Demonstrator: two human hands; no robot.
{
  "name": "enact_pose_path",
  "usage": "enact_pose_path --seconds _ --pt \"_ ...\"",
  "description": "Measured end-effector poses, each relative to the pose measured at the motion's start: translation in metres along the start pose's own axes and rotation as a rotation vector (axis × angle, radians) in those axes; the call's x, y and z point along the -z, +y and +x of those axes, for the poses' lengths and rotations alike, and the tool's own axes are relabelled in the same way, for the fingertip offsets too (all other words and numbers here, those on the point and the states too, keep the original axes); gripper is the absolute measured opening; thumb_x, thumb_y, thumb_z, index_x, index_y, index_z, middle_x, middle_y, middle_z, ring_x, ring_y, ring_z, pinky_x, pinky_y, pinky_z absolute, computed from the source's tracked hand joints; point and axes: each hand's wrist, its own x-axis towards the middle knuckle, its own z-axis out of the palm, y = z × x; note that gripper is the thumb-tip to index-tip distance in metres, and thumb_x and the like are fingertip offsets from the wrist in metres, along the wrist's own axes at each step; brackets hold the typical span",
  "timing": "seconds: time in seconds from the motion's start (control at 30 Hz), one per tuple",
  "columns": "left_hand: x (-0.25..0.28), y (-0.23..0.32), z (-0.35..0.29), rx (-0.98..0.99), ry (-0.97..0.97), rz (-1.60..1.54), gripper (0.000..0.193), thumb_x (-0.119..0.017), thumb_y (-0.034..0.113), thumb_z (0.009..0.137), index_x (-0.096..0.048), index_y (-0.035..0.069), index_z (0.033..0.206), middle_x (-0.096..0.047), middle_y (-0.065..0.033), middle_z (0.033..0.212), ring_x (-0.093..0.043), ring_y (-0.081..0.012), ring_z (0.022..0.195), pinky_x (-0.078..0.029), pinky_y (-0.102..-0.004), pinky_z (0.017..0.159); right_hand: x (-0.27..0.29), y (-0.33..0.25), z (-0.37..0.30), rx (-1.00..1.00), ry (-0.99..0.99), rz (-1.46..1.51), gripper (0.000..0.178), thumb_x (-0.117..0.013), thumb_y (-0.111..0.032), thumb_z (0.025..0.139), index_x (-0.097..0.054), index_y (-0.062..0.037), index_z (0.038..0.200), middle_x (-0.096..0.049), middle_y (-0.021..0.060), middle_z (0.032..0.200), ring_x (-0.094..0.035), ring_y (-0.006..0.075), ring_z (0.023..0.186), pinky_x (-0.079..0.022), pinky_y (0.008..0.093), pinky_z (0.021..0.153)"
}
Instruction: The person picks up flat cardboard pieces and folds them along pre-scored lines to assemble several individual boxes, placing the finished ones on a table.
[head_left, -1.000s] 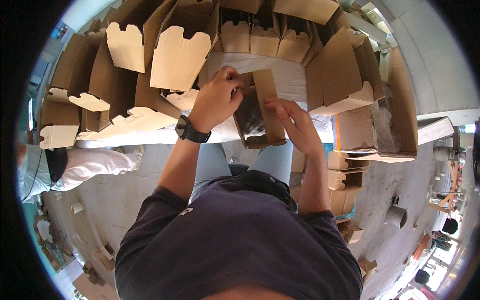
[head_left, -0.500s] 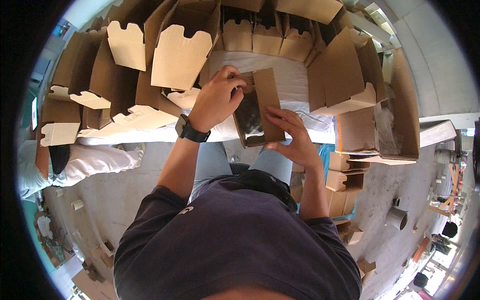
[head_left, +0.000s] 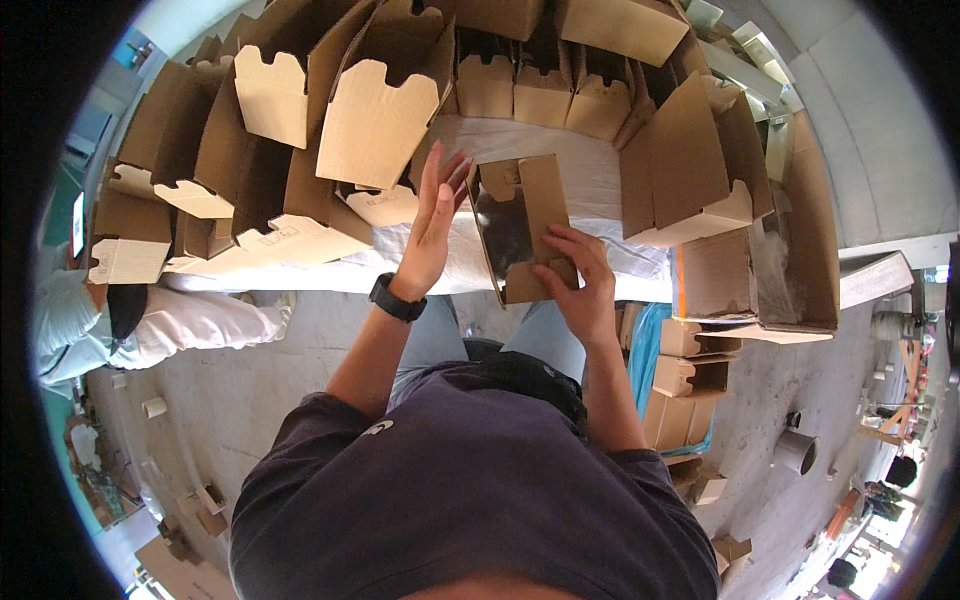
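Note:
A small open cardboard box (head_left: pixel 546 195) with a dark inside stands at the near edge of the white-covered table (head_left: pixel 590 160), tilted toward me. My right hand (head_left: pixel 582 275) grips its near right corner, thumb on the near end and fingers along the right side wall. Just left of the box, my left hand (head_left: pixel 432 225) is held upright with its fingers stretched out, holding nothing. A dark watch (head_left: pixel 398 298) is on the left wrist. The fingertips of the left hand come close to the box's left wall; whether they touch it I cannot tell.
Open cardboard boxes with notched flaps (head_left: pixel 378 125) crowd the left and far sides of the table. More boxes (head_left: pixel 675 180) stand at the right, beside a larger carton (head_left: pixel 715 275). Below are stacked boxes in blue plastic (head_left: pixel 648 350). Another person (head_left: pixel 150 325) is at the left.
My left hand has come off the box's far end and moved left, its fingers straightening. The right hand keeps hold of the box, with its thumb now over the near end.

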Motion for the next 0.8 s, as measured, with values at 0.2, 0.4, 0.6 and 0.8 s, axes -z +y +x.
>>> enact_pose_path --seconds 0.2,0.4,0.6,0.8 --pt "0.001 -0.025 -0.016 0.145 -0.008 -0.025 0.063 -0.039 0.031 0.1 -0.006 0.009 0.148 -0.012 -0.0108 0.153 -0.013 -0.0215 0.141 -0.015 -0.0326 0.112 -0.007 0.001 -0.003 -0.033 0.005 0.014 0.038 -0.076 0.0 0.065 -0.065 -0.0036 0.101 -0.06 0.0086 0.116 -0.054 0.0266 0.107 -0.045 0.0348 0.091" --pt "-0.003 -0.034 -0.007 0.202 -0.002 -0.12 0.077 -0.054 0.034 0.093 -0.007 0.007 0.148 -0.01 -0.0121 0.154 -0.009 -0.021 0.142 -0.015 -0.034 0.112 -0.002 0.004 -0.003 0.003 -0.029 -0.014 0.038 -0.075 0.001 0.067 -0.065 -0.0045 0.103 -0.057 0.0095 0.12 -0.053 0.0251 0.11 -0.045 0.034 0.093" --pt "-0.01 -0.041 0.0 0.251 0.021 -0.162 0.085 -0.06 0.037 0.089 -0.007 0.005 0.147 -0.011 -0.0128 0.153 -0.008 -0.0218 0.142 -0.012 -0.0356 0.113 0.0 0.004 -0.001 -0.024 0.001 0.039 0.036 -0.076 -0.001 0.064 -0.065 -0.0043 0.099 -0.059 0.0094 0.117 -0.052 0.0272 0.11 -0.044 0.0348 0.093" --pt "-0.018 -0.041 0.002 0.298 0.091 -0.167 0.088 -0.064 0.033 0.086 -0.008 0.003 0.147 -0.015 -0.0135 0.152 -0.011 -0.0223 0.141 -0.015 -0.0349 0.112 0.0 0.007 -0.001 -0.062 0.003 0.053 0.037 -0.076 0.001 0.063 -0.065 -0.0036 0.097 -0.059 0.0092 0.118 -0.053 0.0273 0.11 -0.044 0.035 0.093"
